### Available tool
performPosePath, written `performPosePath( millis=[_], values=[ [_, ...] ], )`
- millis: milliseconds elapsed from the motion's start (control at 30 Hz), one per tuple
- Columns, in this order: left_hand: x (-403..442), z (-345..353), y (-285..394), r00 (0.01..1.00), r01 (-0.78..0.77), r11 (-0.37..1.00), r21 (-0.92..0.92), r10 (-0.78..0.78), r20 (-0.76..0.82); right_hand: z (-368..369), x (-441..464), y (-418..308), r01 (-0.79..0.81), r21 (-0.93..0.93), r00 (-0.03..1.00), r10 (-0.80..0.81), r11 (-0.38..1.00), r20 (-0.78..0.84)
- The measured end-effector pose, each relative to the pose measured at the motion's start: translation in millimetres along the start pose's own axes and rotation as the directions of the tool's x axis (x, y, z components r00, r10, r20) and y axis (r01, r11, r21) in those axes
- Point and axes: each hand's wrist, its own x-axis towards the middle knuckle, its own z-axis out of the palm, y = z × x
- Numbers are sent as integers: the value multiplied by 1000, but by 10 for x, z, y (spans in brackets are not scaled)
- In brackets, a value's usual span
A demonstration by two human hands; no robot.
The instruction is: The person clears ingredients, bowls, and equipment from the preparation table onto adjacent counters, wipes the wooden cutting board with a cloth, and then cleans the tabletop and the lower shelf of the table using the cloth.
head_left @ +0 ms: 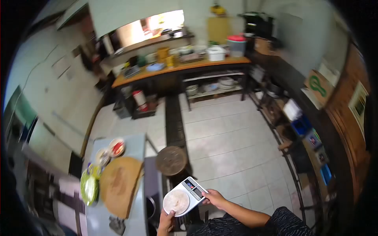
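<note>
A white kitchen scale (193, 201) with a small display and buttons is held up in front of my body. A round pale dish or plate (176, 202) lies on its weighing end; what is on it is too blurred to tell. My left hand (167, 220) grips the scale's near left edge with the thumb on top. My right hand (214, 198) is closed on the right end beside the display, thumb on top.
At left a grey table (136, 151) bears a wooden board (118, 185), a green-wrapped item (89, 190) and two small bowls. A round stool (171, 161) stands beside it. A long counter (169, 69) with containers runs along the back; shelves line the right.
</note>
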Motion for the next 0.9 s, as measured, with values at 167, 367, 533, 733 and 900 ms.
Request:
performPosePath(
  millis=[167, 367, 533, 733, 900],
  values=[
    [1196, 1535, -709, 956, 288, 958, -16, -286, 65, -1610, -385, -62, 141, 291, 932, -28, 946, -361],
    [2228, 3863, -1723, 820, -351, 630, 693, -151, 552, -3256, -1248, -64, 525, 584, 736, 14, 620, -677],
    [2689, 5550, -3000, 434, -782, 406, 474, -191, 880, -3926, -1755, -216, 658, 350, 516, -61, 667, -854],
    [2666, 7048, -2831, 447, -517, 561, 647, -467, 763, -4700, -2196, -741, 662, 271, 486, -125, 699, -865],
    [3041, 7690, -2238, 259, -423, 710, 563, -501, 826, -5139, -2396, -1084, 585, 221, 517, -148, 780, -843]
  ],
)
